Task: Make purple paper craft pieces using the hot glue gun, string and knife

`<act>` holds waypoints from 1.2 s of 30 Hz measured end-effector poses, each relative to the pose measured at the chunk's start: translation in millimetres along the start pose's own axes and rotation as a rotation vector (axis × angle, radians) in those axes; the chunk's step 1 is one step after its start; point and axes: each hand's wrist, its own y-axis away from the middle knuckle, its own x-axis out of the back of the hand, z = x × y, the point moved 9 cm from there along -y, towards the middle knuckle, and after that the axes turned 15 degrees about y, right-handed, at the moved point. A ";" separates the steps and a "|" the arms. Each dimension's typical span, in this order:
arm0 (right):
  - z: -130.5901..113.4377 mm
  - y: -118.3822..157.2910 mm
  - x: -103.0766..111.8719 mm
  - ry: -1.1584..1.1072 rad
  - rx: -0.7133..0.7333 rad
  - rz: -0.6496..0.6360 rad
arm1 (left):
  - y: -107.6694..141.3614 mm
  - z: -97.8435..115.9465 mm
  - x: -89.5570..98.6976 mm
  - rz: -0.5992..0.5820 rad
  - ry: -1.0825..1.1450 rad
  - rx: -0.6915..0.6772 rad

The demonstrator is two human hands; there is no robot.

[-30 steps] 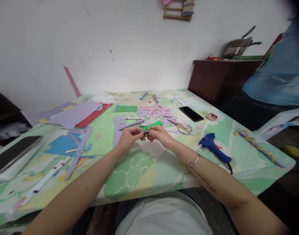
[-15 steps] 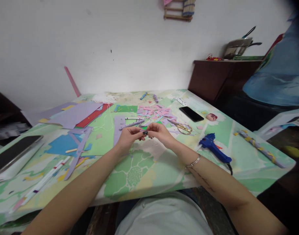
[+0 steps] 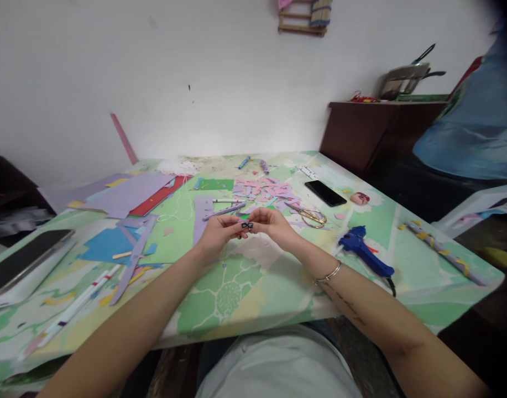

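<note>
Between my fingertips, over the near middle of the table, is a small black bow-shaped piece [image 3: 247, 225] with pale spots inside its loops. My left hand [image 3: 220, 234] pinches its left side, and my right hand [image 3: 271, 225] pinches its right side. A bracelet circles my right wrist. Just beyond my hands lie a purple paper strip [image 3: 202, 216], a white pen [image 3: 228, 201] and gold-handled scissors [image 3: 311, 216]. A blue glue gun [image 3: 364, 251] rests to the right of my right forearm.
Pink paper scraps [image 3: 264, 189] cover the back middle. Coloured sheets [image 3: 129, 193], blue paper [image 3: 102, 244] and white sticks [image 3: 77, 301] lie on the left. A black phone [image 3: 325, 193] is at back right, and a wrapped stick [image 3: 444, 251] lies near the right edge.
The black piece has turned between my fingers, so its bow shape now shows more openly. Both hands have stayed in nearly the same place.
</note>
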 end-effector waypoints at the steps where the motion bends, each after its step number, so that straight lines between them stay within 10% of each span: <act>1: -0.2 0.1 0.0 -0.006 -0.001 0.000 | -0.2 -0.7 -0.1 -0.005 0.007 0.004; 36: 11.5 -2.4 -4.6 0.073 0.009 0.014 | 2.7 9.9 -2.5 0.005 -0.049 -0.065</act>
